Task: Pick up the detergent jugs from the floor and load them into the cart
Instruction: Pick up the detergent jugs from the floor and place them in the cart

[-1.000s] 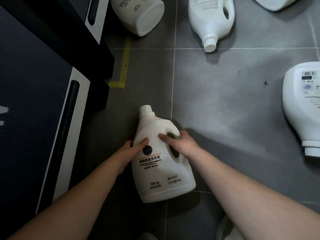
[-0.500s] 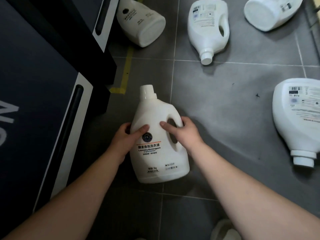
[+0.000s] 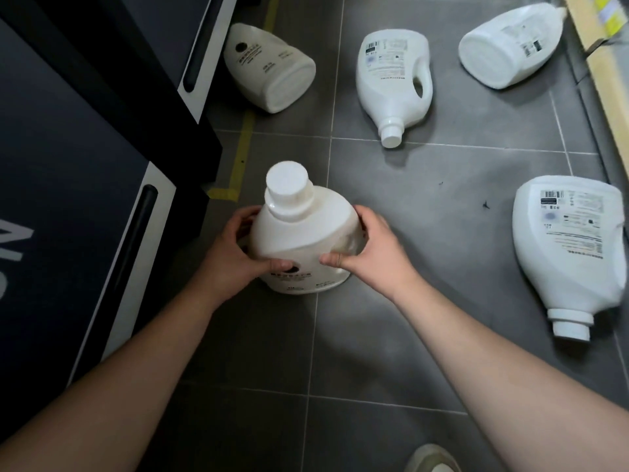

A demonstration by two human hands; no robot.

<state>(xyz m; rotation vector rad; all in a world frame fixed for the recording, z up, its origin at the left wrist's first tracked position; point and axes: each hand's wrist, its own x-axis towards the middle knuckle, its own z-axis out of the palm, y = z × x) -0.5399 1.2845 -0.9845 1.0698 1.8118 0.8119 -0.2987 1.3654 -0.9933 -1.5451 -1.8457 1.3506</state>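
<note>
A white detergent jug with a white cap is upright between my hands, its cap toward the camera. My left hand grips its left side with the thumb on the front label. My right hand grips its right side, thumb on the front. Whether its base touches the floor I cannot tell. Several more white jugs lie on their sides on the grey tiled floor: one by the cart, one in the middle, one at far right top, one at right.
A dark cart or cabinet with white-edged panels fills the left side, close to the held jug. A yellow floor line runs beside it. A cardboard edge lies at the top right. A shoe tip shows at the bottom.
The jug lay flat on the floor under both hands; it has been tipped upright and raised toward the camera, both hands now around its sides.
</note>
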